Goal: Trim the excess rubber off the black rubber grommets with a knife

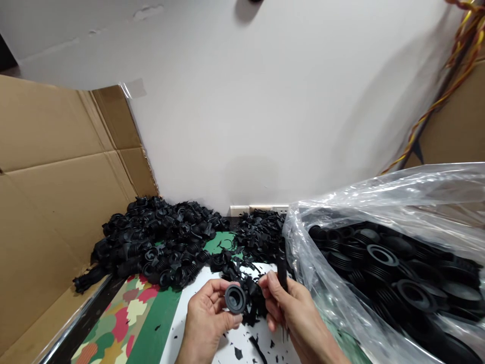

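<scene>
My left hand [208,313] is closed around a round black rubber bellows [235,298], its ringed opening turned up toward me. Close by on the right, my right hand [286,306] grips black tweezers [281,270]; their thin prongs show below the fingers. Thumb and forefinger of that hand are pinched near the bellows without clearly touching it. Behind and between both hands lie black rubber scraps [254,296] on a white sheet [202,275], with small bits scattered in front.
A heap of black ribbed rubber parts [162,237] rises at left beside a cardboard panel [64,156]. More scraps [261,230] are piled by the wall below a power strip [240,211]. At right, a clear plastic bag [303,242] holds many larger bellows [382,255].
</scene>
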Demonstrator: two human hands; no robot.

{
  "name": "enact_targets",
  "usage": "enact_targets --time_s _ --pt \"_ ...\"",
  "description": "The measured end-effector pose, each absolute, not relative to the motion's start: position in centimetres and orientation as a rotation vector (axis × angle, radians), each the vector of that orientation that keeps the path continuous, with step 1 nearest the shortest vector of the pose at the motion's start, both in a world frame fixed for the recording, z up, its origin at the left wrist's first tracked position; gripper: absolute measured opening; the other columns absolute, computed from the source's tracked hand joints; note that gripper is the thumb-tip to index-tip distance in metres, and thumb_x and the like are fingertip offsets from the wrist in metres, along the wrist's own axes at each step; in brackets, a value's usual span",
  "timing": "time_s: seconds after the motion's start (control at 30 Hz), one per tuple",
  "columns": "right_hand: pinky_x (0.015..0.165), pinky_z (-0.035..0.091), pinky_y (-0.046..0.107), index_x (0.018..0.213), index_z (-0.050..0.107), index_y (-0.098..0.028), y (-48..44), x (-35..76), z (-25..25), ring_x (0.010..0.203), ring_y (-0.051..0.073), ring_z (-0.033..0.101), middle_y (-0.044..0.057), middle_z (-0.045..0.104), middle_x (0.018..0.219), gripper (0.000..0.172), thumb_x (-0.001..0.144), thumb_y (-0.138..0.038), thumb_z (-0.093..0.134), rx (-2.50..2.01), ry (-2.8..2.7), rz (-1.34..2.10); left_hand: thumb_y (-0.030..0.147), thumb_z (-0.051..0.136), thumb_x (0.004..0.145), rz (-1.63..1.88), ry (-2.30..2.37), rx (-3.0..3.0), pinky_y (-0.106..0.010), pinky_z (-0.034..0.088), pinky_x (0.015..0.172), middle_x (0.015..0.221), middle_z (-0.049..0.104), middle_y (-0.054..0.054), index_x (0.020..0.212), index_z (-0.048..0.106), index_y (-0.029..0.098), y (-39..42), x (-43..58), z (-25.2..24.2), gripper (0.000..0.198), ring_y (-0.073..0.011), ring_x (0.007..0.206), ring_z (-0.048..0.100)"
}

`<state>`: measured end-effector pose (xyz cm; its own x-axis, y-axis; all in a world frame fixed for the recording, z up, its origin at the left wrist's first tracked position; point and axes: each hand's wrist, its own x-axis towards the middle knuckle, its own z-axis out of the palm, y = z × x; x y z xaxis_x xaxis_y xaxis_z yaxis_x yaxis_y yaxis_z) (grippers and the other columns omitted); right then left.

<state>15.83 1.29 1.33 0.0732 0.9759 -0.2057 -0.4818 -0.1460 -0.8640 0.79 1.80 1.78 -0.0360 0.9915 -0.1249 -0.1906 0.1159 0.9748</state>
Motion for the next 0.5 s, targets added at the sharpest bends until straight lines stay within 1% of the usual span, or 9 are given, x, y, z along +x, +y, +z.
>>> enact_targets --time_s 0.1,0.2,0.27,0.4,0.5 --pt "0.042 0.040 0.026 0.070 0.062 -0.015 1.40 15.75 1.60 0.040 0.009 0.041 -0.006 0.044 0.050 0.051 0.059 -0.064 0.072 -0.964 -0.602 1.429 0.002 0.076 0.044 1.231 1.154 0.950 -0.020 0.046 0.051 0.074 0.073 -0.005 0.073 0.069 0.016 1.87 0.66 1.54 0.033 -0.0168 0.064 0.063" --pt "0.044 0.041 0.026 0.070 0.063 -0.015 1.47 15.78 1.64 0.044 0.011 0.045 -0.003 0.051 0.055 0.056 0.056 -0.068 0.071 -0.960 -0.596 1.400 0.000 0.075 0.043 1.252 1.156 0.971 -0.019 0.046 0.052 0.069 0.071 -0.003 0.072 0.068 0.015 1.95 0.57 1.38 0.034 -0.0153 0.062 0.061" --pt "0.043 0.039 0.025 0.070 0.063 -0.016 1.45 15.88 1.69 0.044 0.010 0.044 -0.003 0.052 0.055 0.057 0.055 -0.070 0.070 -0.964 -0.609 1.399 -0.001 0.075 0.041 1.280 1.171 0.985 -0.019 0.046 0.053 0.065 0.070 -0.002 0.071 0.068 0.015 1.97 0.61 1.32 0.034 -0.0145 0.061 0.060" --pt "0.040 0.029 0.021 0.068 0.063 -0.016 1.27 16.13 1.97 0.041 0.007 0.038 -0.004 0.050 0.053 0.059 0.056 -0.074 0.066 -0.973 -0.626 1.415 0.000 0.076 0.039 1.337 1.181 0.981 -0.020 0.046 0.055 0.063 0.069 -0.002 0.069 0.069 0.015 1.95 0.81 1.25 0.034 -0.0153 0.061 0.061" --pt "0.035 0.024 0.019 0.073 0.062 -0.016 1.10 16.22 2.16 0.035 0.005 0.034 -0.004 0.052 0.054 0.062 0.059 -0.077 0.061 -0.946 -0.664 1.438 0.001 0.077 0.039 1.311 1.174 0.987 -0.022 0.048 0.057 0.066 0.070 -0.003 0.070 0.069 0.015 2.00 0.75 1.09 0.035 -0.0168 0.063 0.062"
